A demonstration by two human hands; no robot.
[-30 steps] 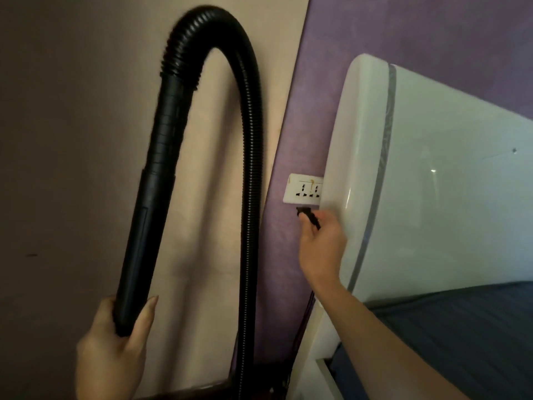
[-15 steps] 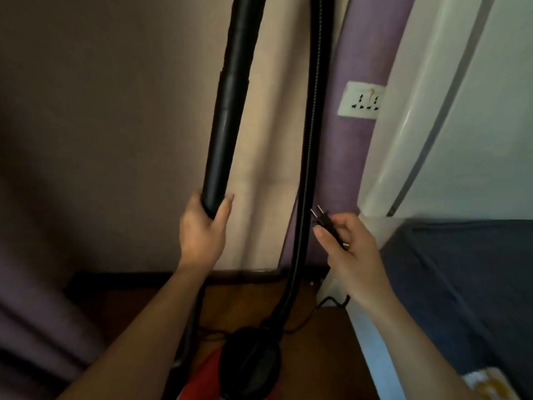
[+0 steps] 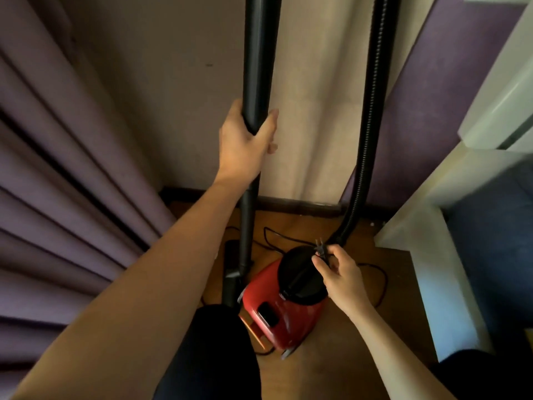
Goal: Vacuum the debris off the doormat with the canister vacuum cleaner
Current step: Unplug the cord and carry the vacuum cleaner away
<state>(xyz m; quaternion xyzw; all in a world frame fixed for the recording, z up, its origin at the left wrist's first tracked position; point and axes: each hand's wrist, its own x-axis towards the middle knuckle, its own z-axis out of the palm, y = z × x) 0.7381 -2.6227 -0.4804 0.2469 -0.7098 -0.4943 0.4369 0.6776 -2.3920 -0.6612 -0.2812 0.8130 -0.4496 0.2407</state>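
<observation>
A red canister vacuum [image 3: 284, 311] with a black round lid sits on the wooden floor below me. Its black wand [image 3: 258, 67] stands upright and my left hand [image 3: 245, 140] grips it at mid height. The ribbed black hose [image 3: 372, 111] runs from the canister up out of view. My right hand [image 3: 340, 277] pinches the black power plug [image 3: 320, 251] just above the canister lid, prongs pointing up. The thin black cord [image 3: 274, 241] lies looped on the floor around the canister. No doormat is in view.
Purple curtains [image 3: 57, 183] hang at the left. A beige and purple wall [image 3: 317, 96] stands straight ahead. A white bed frame [image 3: 432, 255] with a dark blue mattress [image 3: 496, 241] fills the right. My dark trouser leg [image 3: 207, 356] is at the bottom.
My right hand pulled the plug from the wall socket and brought it down to just above the canister. The view tilted down to the floor; my left hand still grips the wand.
</observation>
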